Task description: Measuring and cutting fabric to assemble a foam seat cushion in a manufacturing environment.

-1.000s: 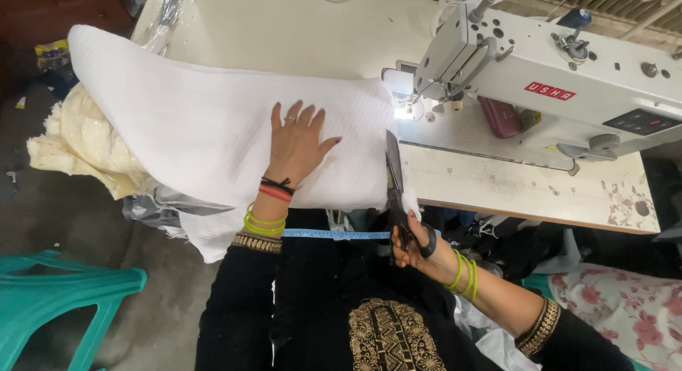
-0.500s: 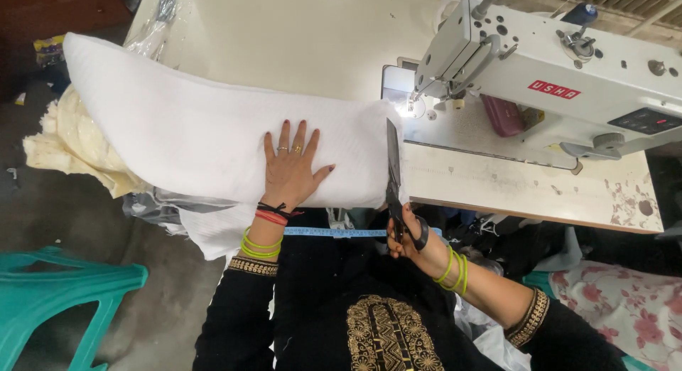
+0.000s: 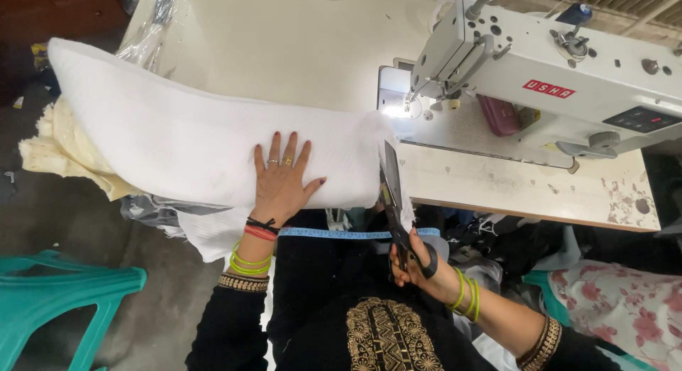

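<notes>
A long folded piece of white fabric [image 3: 163, 129] lies across the cream sewing table [image 3: 298, 44] and hangs over its left edge. My left hand [image 3: 282, 183] presses flat on the fabric near its right end, fingers spread. In my right hand [image 3: 419, 264] are black scissors [image 3: 392, 200], their blades open and pointing away from me at the fabric's right edge. A narrow strip of white cloth hangs just right of the blades. A blue measuring tape [image 3: 341, 233] runs along the table's front edge between my arms.
A white sewing machine [image 3: 554, 79] stands at the right of the table, its lamp lit over the needle. Cream cloth [image 3: 57, 147] is piled at the left. A teal plastic chair [image 3: 64, 300] stands lower left. Floral fabric [image 3: 625, 307] lies lower right.
My left hand has slid a little toward me on the fabric. The scissors have moved forward along the fabric's right edge.
</notes>
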